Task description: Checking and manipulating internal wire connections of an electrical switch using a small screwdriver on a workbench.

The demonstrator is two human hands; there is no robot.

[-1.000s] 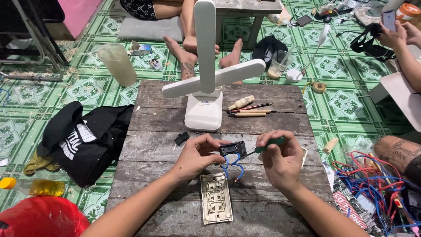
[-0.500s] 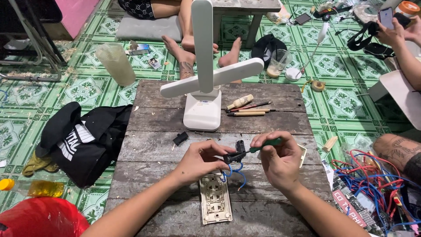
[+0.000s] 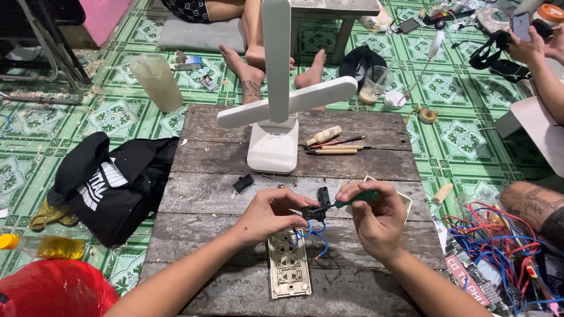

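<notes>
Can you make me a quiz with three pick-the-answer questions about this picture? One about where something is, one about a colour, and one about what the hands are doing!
1. Where does the cream socket plate lie?
A. On the green floor
B. On the wooden table, below the hands
C. On top of the white fan

2. What colour is the screwdriver handle?
A. Green
B. Red
C. Yellow

3. What is the left hand doing?
A. Resting flat on the table
B. Holding a phone
C. Pinching a small black part with blue wires

Answers:
1 B, the plate lies on the planks just in front of both hands.
2 A, the handle showing in the right hand is green.
3 C, its fingers close on the black part while the screwdriver tip meets it.
</notes>
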